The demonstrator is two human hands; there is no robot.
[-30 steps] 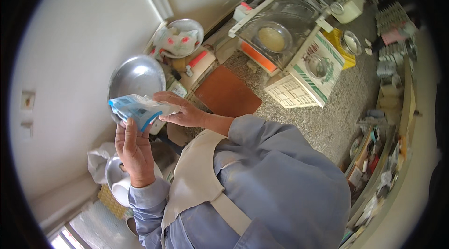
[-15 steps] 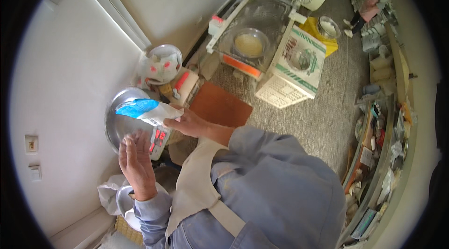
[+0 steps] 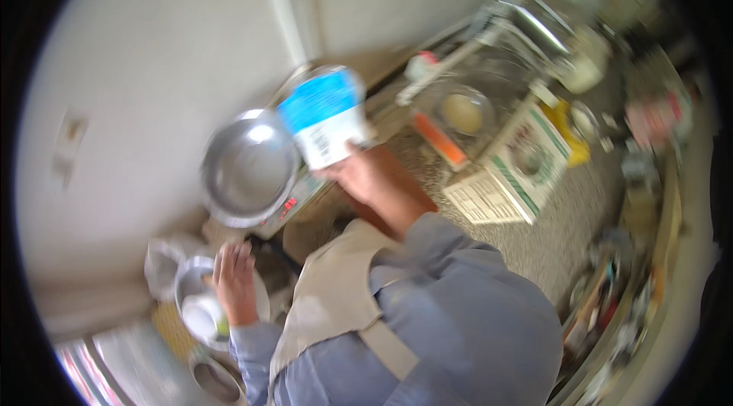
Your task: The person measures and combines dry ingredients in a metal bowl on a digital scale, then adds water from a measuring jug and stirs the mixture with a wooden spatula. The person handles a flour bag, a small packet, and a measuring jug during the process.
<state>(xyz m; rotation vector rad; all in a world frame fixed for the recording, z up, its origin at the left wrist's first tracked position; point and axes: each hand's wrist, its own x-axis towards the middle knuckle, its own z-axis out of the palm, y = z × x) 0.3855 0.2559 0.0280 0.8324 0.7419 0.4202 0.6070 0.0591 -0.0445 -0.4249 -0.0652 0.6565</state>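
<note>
A blue and white plastic packet (image 3: 322, 117) is gripped in my right hand (image 3: 362, 175), its flat printed side showing. It is at the right side of a wide steel bowl (image 3: 246, 177). Under and beside the bowl shows part of a scale (image 3: 307, 189) with a lit red display. My left hand (image 3: 235, 282) is raised below the bowl, fingers stretched out, with nothing seen in it. Behind that hand stands a pale basin (image 3: 188, 275) with a white bowl inside. The view is smeared by motion, so what lies in the steel bowl is unclear.
To the right are a white and green carton (image 3: 489, 191) and a framed machine (image 3: 500, 62) holding a round bowl of pale contents (image 3: 463, 113). A yellow bag (image 3: 578, 148) sits behind the carton. Crowded shelving (image 3: 611, 314) runs along the right, where a person in pink (image 3: 653, 120) shows blurred.
The packet has moved from over the steel bowl to its right side, and its face has turned into view. My left hand has drawn back from the bowl. The whole view has swung round.
</note>
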